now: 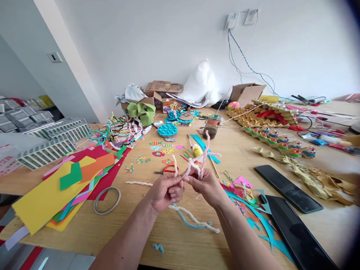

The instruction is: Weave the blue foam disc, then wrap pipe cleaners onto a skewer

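Both hands meet over the middle of the table, thumbs and fingertips closed on fuzzy pipe cleaners. My left hand pinches a white pipe cleaner whose end sticks up. In my right hand is a bent, crossing bunch of pale pink and white pipe cleaners, rising above the fingers. Whether the pieces join between the fingertips is hidden. Loose white pipe cleaners and a light blue pipe cleaner lie beneath the hands. Red-handled scissors rest just beyond my left hand.
Coloured paper sheets and a tape roll lie left. Paper fish, a glue bottle and a glass jar stand or lie ahead. Paper scraps and two dark phones are on the right.
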